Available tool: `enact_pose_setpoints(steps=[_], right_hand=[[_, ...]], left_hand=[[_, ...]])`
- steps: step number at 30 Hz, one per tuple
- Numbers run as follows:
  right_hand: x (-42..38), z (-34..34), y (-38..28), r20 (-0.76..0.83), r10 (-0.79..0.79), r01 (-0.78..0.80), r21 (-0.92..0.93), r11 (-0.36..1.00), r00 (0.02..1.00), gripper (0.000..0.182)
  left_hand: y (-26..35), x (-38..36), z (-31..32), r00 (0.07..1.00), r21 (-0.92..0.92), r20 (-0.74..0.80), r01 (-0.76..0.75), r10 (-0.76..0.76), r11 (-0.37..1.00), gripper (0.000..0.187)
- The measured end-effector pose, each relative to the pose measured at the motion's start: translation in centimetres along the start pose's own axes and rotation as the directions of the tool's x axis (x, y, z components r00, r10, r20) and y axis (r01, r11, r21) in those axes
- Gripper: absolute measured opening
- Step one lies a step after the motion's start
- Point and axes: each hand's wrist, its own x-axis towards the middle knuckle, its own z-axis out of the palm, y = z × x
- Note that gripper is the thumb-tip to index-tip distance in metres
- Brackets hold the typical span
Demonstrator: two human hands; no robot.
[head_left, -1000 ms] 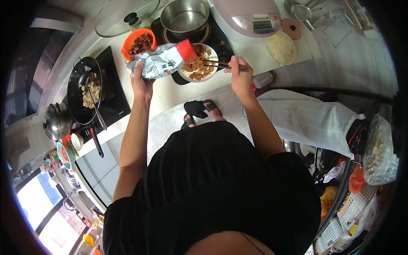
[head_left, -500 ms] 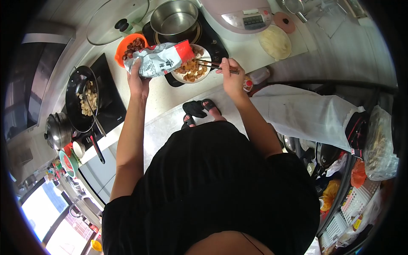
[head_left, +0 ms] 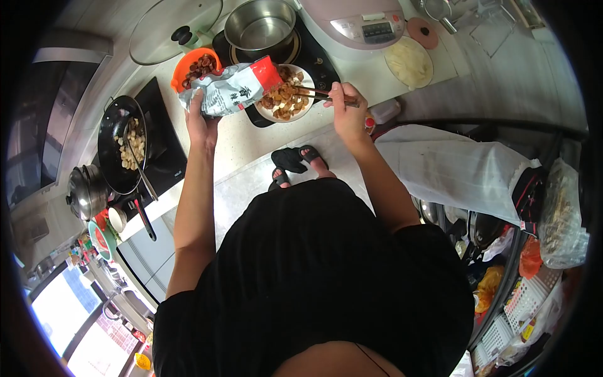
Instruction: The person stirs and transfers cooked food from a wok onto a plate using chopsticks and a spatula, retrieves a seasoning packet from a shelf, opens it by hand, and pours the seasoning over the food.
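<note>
A silver and red food bag [head_left: 233,88] is gripped by my left hand [head_left: 201,125], its red end tilted over a white plate [head_left: 309,108] of brown food pieces [head_left: 282,100]. My right hand [head_left: 348,116] holds dark chopsticks [head_left: 317,94], whose tips are at the bag's mouth, above the food. Behind the bag stands an orange bowl [head_left: 177,76] with dark reddish pieces [head_left: 201,68]. The fingers under the bag are partly hidden.
A steel pot [head_left: 259,28] stands on the cooktop [head_left: 323,69] beside a pink rice cooker [head_left: 352,16]. At the left, a black wok [head_left: 110,160] holds pale cubes and a spatula. A plate of pale food [head_left: 408,63] is on the right counter.
The bag has shifted slightly, its red end moving a little left and up. My right hand and the chopsticks have moved slightly right.
</note>
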Motion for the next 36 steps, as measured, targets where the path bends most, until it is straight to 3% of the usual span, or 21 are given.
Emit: enact_pose_setpoints(steps=[5,11,14,20,26,29,30,34,36], right_hand=[[0.5,-0.4,0.5,-0.040,-0.025,0.024,-0.014,1.000,0.999,0.033],[-0.4,-1.1,0.6,-0.076,0.059,-0.051,0.106,0.993,0.995,0.035],[-0.6,-1.8,0.4,-0.061,0.036,-0.037,-0.010,0.999,0.997,0.035],[-0.8,-1.9,0.3,-0.057,0.058,-0.056,0.044,0.997,0.997,0.035],[-1.0,-1.5,0.9,-0.034,0.121,-0.110,0.227,0.968,0.992,0.030],[-1.6,0.4,0.7,0.106,0.014,-0.032,0.170,0.985,0.994,0.027],[-1.4,0.5,0.0,0.147,-0.096,0.099,-0.019,0.995,0.984,0.026],[-0.6,1.1,0.2,0.057,-0.044,0.050,-0.107,0.993,0.997,0.027],[-0.3,1.9,1.2,0.056,-0.144,0.149,-0.106,0.983,0.988,0.028]], left_hand=[[-0.1,0.5,0.4,1.000,0.035,-0.008,0.002,-0.002,0.999,0.052],[0.0,0.6,0.6,1.000,0.032,0.017,-0.004,0.003,0.999,0.054],[0.3,0.2,1.1,1.000,0.096,0.026,-0.016,0.014,0.995,0.054],[0.0,0.9,0.3,1.000,-0.008,0.008,0.010,-0.010,1.000,0.051],[0.4,-0.2,0.0,0.998,-0.101,-0.058,0.026,-0.032,0.994,0.050],[0.4,-0.7,-0.7,0.999,-0.179,-0.045,0.022,-0.031,0.984,0.050],[0.5,-0.8,-1.0,0.999,-0.202,-0.031,0.020,-0.027,0.979,0.051],[0.6,-1.4,-2.2,0.998,-0.243,-0.055,0.004,-0.018,0.970,0.049],[0.7,-2.0,-2.4,0.998,-0.289,-0.062,0.008,-0.027,0.957,0.049]])
